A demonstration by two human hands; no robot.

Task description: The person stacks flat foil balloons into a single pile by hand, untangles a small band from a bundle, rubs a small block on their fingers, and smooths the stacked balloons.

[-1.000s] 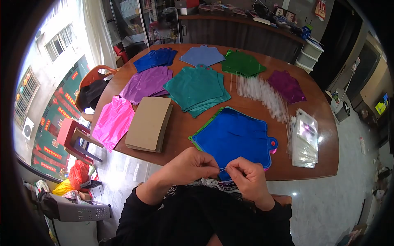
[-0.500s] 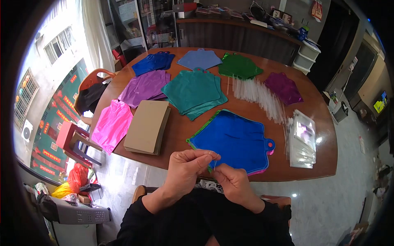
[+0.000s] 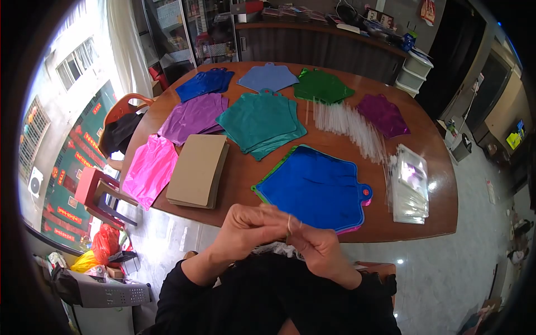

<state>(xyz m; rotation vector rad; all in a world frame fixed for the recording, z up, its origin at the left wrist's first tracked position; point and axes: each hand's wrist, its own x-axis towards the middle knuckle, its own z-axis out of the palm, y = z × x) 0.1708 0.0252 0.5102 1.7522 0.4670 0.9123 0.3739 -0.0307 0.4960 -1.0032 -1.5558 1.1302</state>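
Just in front of the table's near edge, my left hand (image 3: 248, 230) and my right hand (image 3: 319, 248) meet with fingertips pinched together. Between them shows a thin pale band or loop (image 3: 288, 224), its ends hidden by the fingers. Right behind the hands lies a stack of flat shaped pieces with a blue one (image 3: 312, 187) on top; green and pink edges stick out under it. A brown cardboard stack (image 3: 196, 170) sits to the left of it.
Farther back on the wooden table (image 3: 251, 178) are teal pieces (image 3: 262, 120), pink foil (image 3: 149, 172), purple pieces (image 3: 192, 117), a green piece (image 3: 322, 86), clear sticks (image 3: 349, 128) and a pile of clear plastic bags (image 3: 410, 187). A red stool (image 3: 92, 187) stands left.
My hands have drawn closer together, and the thin strand stretched between them earlier now shows as a small loop at the fingertips. The view has shifted slightly.
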